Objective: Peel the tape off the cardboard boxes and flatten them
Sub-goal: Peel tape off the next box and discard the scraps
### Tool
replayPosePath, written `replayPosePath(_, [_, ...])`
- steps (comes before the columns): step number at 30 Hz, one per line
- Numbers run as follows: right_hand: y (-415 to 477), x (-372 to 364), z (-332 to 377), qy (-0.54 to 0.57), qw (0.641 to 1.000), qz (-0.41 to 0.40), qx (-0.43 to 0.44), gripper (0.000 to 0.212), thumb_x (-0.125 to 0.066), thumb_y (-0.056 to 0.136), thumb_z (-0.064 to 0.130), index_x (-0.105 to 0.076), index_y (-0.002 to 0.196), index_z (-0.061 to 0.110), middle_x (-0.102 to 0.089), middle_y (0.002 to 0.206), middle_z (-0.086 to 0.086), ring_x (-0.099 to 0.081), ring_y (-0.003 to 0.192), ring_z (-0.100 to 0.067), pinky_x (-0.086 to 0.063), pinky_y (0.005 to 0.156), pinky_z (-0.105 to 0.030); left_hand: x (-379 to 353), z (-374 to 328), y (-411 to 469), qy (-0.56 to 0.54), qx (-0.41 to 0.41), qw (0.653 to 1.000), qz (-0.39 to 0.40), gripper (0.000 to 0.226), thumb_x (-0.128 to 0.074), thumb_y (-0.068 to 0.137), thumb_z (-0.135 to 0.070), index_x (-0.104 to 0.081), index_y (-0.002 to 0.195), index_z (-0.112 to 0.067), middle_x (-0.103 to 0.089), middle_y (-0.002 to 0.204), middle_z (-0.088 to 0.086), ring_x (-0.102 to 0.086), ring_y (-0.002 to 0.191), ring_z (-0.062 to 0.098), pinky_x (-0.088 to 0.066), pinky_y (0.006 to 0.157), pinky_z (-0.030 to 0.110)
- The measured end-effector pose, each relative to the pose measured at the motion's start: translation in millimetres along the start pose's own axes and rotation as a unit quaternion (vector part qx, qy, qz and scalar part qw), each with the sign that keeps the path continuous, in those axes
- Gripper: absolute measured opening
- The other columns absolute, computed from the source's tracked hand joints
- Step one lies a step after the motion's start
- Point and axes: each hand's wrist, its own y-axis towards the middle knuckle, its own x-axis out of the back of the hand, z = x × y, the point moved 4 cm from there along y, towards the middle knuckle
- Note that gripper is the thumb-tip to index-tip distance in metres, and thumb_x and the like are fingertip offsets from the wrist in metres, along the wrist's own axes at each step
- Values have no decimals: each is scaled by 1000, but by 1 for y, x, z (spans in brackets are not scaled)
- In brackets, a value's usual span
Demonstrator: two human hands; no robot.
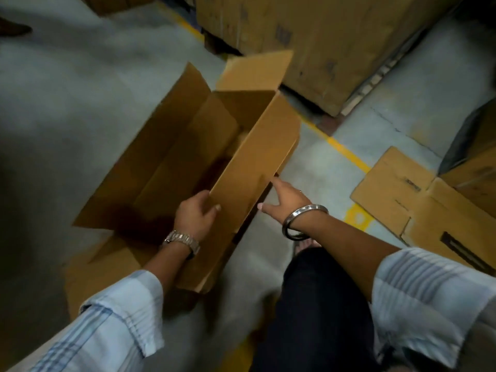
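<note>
An open brown cardboard box lies on the grey floor in the middle of the head view, its flaps spread outward and its inside empty and dark. My left hand grips the near end of the box's right side flap, thumb on the outer face. My right hand reaches to the outer edge of the same flap with fingers stretched out and touching it. A watch sits on my left wrist and a steel bangle on my right. No tape shows from here.
Large stacked cartons on a pallet stand at the back right. Flattened cardboard lies on the floor at right, beside another carton. A yellow floor line runs diagonally. My dark trouser leg is below.
</note>
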Motion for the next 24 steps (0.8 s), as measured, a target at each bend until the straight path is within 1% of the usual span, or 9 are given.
replayPosePath(3, [-18, 59, -36, 79, 991, -88, -65, 84, -66, 92, 46, -20, 158, 21, -34, 159, -11, -39, 142, -32, -37, 111, -40, 12, -76, 6, -82, -107, 991, -9, 32, -73, 90, -29, -68, 119, -17, -74, 108, 0, -70, 96, 19, -58, 84, 42])
replayPosePath(6, [-47, 124, -77, 163, 964, -176, -111, 87, -64, 92, 51, -18, 159, 20, -33, 161, -9, -39, 143, -32, -38, 111, -42, 18, -167, 3, -146, -190, 971, -7, 20, -69, 93, -36, -70, 108, -23, -74, 97, -8, -70, 86, 14, -59, 75, 39])
replayPosePath(9, [-97, 191, -121, 251, 917, -279, -135, 82, -55, 93, 62, -23, 157, 22, -38, 159, -8, -42, 142, -32, -39, 112, -45, 8, -268, -7, -201, -274, 940, 8, 17, -63, 96, -40, -68, 98, -23, -73, 92, -2, -68, 81, 21, -56, 71, 44])
replayPosePath(11, [-141, 231, -150, 319, 878, -331, -135, 76, -44, 95, 67, -31, 155, 21, -43, 155, -6, -43, 140, -33, -38, 113, -50, -5, -338, -20, -231, -327, 916, -1, 30, -62, 95, -45, -63, 83, -18, -64, 74, 5, -56, 64, 24, -47, 56, 42])
replayPosePath(13, [-190, 263, -180, 401, 827, -374, -123, 76, -35, 93, 75, -43, 148, 23, -49, 150, -5, -48, 136, -32, -38, 112, -55, -24, -405, -44, -262, -356, 897, -1, 41, -59, 95, -45, -48, 67, -18, -42, 62, -2, -35, 55, 10, -31, 51, 33])
replayPosePath(16, [-270, 288, -225, 503, 744, -423, -119, 100, -33, 69, 98, -55, 140, 32, -59, 141, -4, -57, 126, -28, -40, 109, -57, -59, -484, -90, -307, -358, 882, 17, 45, -53, 101, -42, -37, 62, -24, -32, 61, -9, -26, 52, 1, -24, 50, 27])
replayPosePath(18, [-322, 294, -250, 540, 704, -447, -112, 96, -35, 72, 95, -55, 141, 32, -62, 137, -4, -60, 122, -26, -41, 109, -55, -87, -520, -122, -326, -352, 877, 31, 48, -49, 103, -43, -34, 61, -25, -31, 61, -9, -27, 52, 2, -25, 51, 29])
replayPosePath(22, [-412, 285, -310, 533, 678, -481, -159, 78, -42, 90, 76, -40, 151, 27, -49, 149, -1, -47, 135, -26, -33, 111, -42, -152, -548, -179, -354, -267, 890, 106, 49, -42, 102, -56, -55, 69, -22, -54, 67, -6, -48, 62, 11, -38, 63, 30])
replayPosePath(24, [-451, 271, -338, 520, 683, -481, -178, 84, -48, 81, 83, -52, 144, 27, -57, 138, 5, -52, 128, -22, -36, 108, -38, -182, -551, -204, -355, -229, 894, 148, 49, -40, 101, -59, -58, 73, -22, -58, 72, -5, -53, 67, 15, -40, 69, 29])
